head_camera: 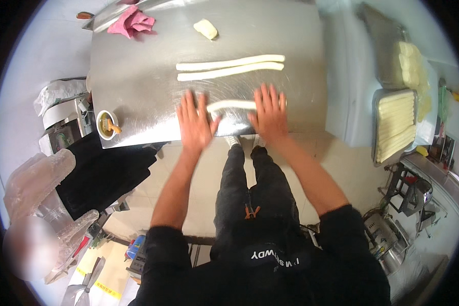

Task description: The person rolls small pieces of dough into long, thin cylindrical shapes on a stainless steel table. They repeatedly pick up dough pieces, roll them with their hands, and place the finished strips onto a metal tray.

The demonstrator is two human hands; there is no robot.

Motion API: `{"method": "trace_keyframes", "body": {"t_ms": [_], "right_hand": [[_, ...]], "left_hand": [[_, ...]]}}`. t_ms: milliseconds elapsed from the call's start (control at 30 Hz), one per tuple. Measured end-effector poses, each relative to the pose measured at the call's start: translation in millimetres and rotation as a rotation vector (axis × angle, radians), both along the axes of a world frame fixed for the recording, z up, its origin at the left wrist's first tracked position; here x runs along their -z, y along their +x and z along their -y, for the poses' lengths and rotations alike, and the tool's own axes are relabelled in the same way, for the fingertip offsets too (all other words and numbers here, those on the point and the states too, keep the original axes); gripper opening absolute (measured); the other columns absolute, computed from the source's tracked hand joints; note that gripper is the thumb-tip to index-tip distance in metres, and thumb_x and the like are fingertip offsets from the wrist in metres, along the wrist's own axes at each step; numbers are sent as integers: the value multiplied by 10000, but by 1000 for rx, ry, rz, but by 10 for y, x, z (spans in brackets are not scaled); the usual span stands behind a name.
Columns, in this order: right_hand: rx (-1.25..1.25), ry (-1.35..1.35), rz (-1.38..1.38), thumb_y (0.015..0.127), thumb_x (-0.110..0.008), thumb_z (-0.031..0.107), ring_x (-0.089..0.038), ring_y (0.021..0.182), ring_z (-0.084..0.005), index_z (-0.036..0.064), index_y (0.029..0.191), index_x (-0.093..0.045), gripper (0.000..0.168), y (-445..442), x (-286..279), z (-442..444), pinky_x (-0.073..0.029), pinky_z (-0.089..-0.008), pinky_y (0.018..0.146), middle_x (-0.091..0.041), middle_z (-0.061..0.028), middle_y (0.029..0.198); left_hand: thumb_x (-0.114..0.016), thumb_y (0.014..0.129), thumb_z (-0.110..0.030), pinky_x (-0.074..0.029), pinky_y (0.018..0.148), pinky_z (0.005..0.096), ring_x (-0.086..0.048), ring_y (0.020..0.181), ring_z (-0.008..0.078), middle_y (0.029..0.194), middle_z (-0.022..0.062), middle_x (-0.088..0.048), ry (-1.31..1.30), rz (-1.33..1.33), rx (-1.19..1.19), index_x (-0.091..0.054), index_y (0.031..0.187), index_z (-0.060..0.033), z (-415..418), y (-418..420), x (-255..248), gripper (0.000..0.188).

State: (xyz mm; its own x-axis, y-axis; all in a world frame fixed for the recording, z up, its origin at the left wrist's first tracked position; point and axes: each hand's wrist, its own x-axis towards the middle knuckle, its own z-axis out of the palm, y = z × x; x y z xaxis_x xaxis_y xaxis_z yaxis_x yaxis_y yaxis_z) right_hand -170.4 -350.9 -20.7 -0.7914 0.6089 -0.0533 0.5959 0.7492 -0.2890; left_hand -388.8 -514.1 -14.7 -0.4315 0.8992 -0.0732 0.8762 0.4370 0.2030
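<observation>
My left hand [194, 121] and my right hand [269, 113] lie flat, palms down, over the two ends of a dough strip [231, 104] near the front edge of the steel table [145, 91]. The middle of the strip shows between them, slightly bowed; its ends are mostly covered by my fingers. Beyond my hands, two long dough strips [229, 63] lie side by side, running left to right. A small lump of dough [206, 29] sits farther back. Some blur softens the outlines of both hands.
A pink cloth [132, 23] is crumpled at the table's back left. At the front left corner stands a white bowl [98, 124] with yellowish liquid and a brush. On the right, a metal tray [375, 134] holds several dough strips, beside more dough [409, 67]. A person [38, 183] is at the lower left.
</observation>
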Motion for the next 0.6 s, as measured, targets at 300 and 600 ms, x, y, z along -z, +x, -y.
{"method": "trace_keyframes", "body": {"t_ms": [300, 600], "right_hand": [[-115, 60, -78, 1016, -677, 442, -324, 1598, -416, 75, 1617, -474, 733, -406, -103, -49, -229, -719, 1261, -387, -200, 1718], [-134, -73, -116, 990, -694, 443, -332, 1598, -391, 118, 1632, -466, 755, 202, -184, 584, -170, -730, 1275, -429, -177, 1686]], "left_hand": [[-619, 1002, -663, -186, 1285, 699, -188, 1646, 485, 1791, 266, -178, 40, -44, 110, -366, 1708, -201, -505, -95, -163, 881], [-673, 1004, -576, -139, 1290, 726, -143, 1673, 452, 1815, 229, -142, -227, 140, 168, -320, 1725, -183, 14, 752, -351, 894]]}}
